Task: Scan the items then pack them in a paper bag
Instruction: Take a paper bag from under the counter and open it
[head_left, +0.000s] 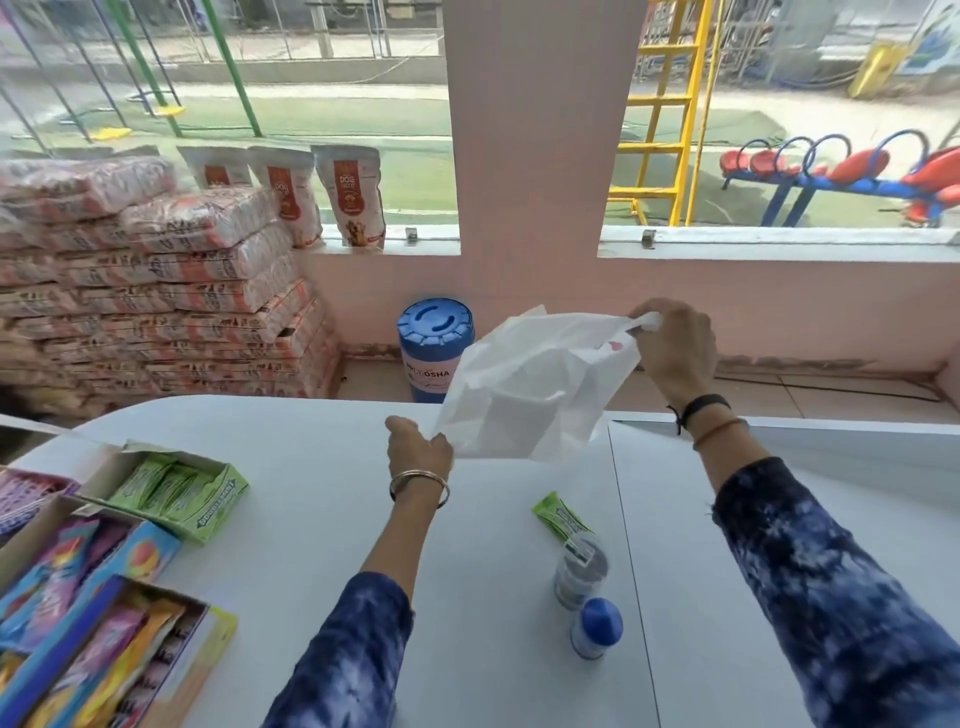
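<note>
A white paper bag (524, 387) hangs in the air above the far part of the white table (322, 525). My right hand (672, 348) grips its top right corner, and my left hand (418, 449) pinches its lower left edge. On the table nearer to me lie a green gum pack (558, 517), a small clear-lidded jar (581, 571) and a small bottle with a blue cap (597, 626). One end of the gum pack rests on the jar.
Open display boxes stand at the left: green gum packs (171, 486) and colourful sachets (88, 618). Beyond the table are stacked sacks (156, 291), a blue drum (435, 345), dog food pouches (353, 195) on the sill and a wall.
</note>
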